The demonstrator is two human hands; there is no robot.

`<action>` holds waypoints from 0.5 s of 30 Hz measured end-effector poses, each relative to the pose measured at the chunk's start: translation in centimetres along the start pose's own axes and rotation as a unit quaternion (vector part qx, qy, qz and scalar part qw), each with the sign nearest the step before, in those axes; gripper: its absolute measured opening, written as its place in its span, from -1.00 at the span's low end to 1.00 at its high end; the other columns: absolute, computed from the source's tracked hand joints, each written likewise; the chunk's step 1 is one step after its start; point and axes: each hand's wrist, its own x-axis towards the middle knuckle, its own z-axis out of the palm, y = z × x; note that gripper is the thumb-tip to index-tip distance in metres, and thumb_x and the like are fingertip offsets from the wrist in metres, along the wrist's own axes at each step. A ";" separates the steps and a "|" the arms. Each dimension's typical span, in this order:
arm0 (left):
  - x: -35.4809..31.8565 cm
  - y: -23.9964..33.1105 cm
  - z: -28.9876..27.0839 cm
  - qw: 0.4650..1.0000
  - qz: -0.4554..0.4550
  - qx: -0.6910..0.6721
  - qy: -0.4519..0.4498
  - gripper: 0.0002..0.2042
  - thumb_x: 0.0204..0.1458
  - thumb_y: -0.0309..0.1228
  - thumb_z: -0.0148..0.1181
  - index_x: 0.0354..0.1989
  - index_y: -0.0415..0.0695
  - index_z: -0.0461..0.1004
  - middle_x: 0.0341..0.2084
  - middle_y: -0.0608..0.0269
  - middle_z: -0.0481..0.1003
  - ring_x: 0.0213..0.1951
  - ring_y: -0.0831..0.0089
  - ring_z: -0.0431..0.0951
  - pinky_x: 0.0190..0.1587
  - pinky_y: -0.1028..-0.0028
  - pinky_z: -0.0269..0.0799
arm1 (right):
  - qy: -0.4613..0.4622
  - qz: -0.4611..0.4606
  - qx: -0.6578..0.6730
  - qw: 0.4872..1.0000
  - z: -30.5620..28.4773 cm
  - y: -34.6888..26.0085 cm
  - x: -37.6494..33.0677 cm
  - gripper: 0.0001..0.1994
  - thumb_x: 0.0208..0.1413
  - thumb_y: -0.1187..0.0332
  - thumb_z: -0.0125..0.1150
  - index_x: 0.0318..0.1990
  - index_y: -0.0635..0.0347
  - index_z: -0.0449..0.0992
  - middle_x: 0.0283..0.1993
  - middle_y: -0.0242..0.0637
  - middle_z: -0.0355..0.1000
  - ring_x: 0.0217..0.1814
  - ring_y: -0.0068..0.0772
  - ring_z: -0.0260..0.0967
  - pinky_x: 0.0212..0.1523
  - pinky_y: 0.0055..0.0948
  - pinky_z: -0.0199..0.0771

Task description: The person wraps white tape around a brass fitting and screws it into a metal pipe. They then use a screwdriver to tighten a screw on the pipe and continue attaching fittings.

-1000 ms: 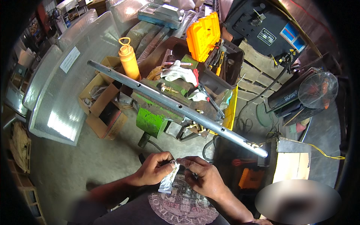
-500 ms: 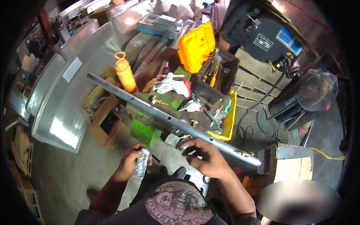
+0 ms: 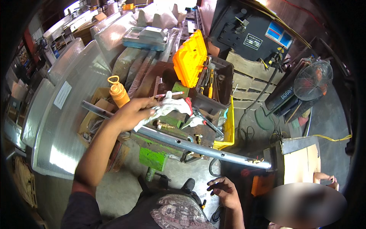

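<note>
My left hand [image 3: 131, 113] reaches over the bench with its fingers closed on a white work glove [image 3: 167, 105] with a red cuff; part of the glove hangs below the palm. My right hand [image 3: 226, 194] is near my body at lower right, fingers loosely curled and apart, with nothing visible in it. Between my hands runs a long grey metal tube [image 3: 198, 148] with holes along it, lying across a green bench vise [image 3: 152, 158]. Brass fittings [image 3: 164, 125] lie behind the tube, and another brass piece [image 3: 256, 160] sits at its right end.
An orange bottle [image 3: 119, 95] stands behind the tube at left. A black toolbox [image 3: 219, 100] with a raised orange lid is at the back, beside a yellow bin [image 3: 229, 129]. At right are a fan [image 3: 313, 80] and a person's arm [image 3: 322, 176].
My left hand has moved up and forward from near my body to the glove; the silvery packet it held is out of sight. My right hand has drawn back from the tube.
</note>
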 end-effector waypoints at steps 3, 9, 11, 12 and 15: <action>7.5 -2.3 0.2 0.985 -0.019 0.086 -0.146 -0.69 0.20 -0.39 0.22 0.04 -0.32 0.53 -0.18 0.12 0.63 -0.16 0.44 0.57 -0.03 0.38 0.46 | 0.036 -0.009 0.040 0.999 1.2 1.8 -1.3 -0.70 0.10 0.70 0.20 -0.01 0.27 0.48 0.02 -0.18 0.55 -0.05 -0.36 0.52 -0.09 -0.42 0.51; 12.7 -5.3 4.3 0.918 0.045 0.300 -0.256 -0.71 -0.02 -0.34 0.34 -0.08 -0.08 0.66 -0.22 -0.06 0.63 -0.16 0.07 0.65 -0.03 0.17 0.52 | 0.150 -0.003 0.070 0.986 2.8 4.3 -4.2 -0.70 0.15 0.66 0.21 0.03 0.28 0.43 -0.02 -0.21 0.54 0.00 -0.36 0.51 0.01 -0.37 0.51; 11.7 -5.7 3.7 0.930 0.053 0.273 -0.240 -0.70 -0.07 -0.37 0.41 -0.12 -0.13 0.66 -0.23 -0.04 0.64 -0.16 0.09 0.66 -0.04 0.22 0.52 | 0.166 -0.017 0.083 0.983 2.0 5.1 -5.4 -0.73 0.16 0.65 0.20 0.02 0.27 0.44 -0.03 -0.23 0.54 0.00 -0.39 0.50 0.01 -0.40 0.50; 11.3 -4.2 4.0 0.935 0.042 0.276 -0.219 -0.69 -0.08 -0.39 0.42 -0.13 -0.17 0.65 -0.26 -0.06 0.64 -0.16 0.10 0.66 -0.04 0.25 0.52 | 0.170 -0.024 0.097 0.980 1.4 5.6 -6.2 -0.74 0.17 0.64 0.20 0.00 0.25 0.45 -0.02 -0.23 0.54 0.00 -0.40 0.50 0.00 -0.41 0.50; 10.4 -0.3 4.5 0.931 0.103 0.312 -0.162 -0.66 -0.07 -0.37 0.42 -0.09 -0.21 0.60 -0.26 -0.04 0.62 -0.19 0.10 0.65 -0.06 0.25 0.52 | 0.235 -0.042 0.066 0.969 -0.4 5.4 -7.8 -0.74 0.14 0.62 0.20 -0.02 0.20 0.43 -0.05 -0.30 0.54 -0.05 -0.46 0.48 -0.08 -0.44 0.48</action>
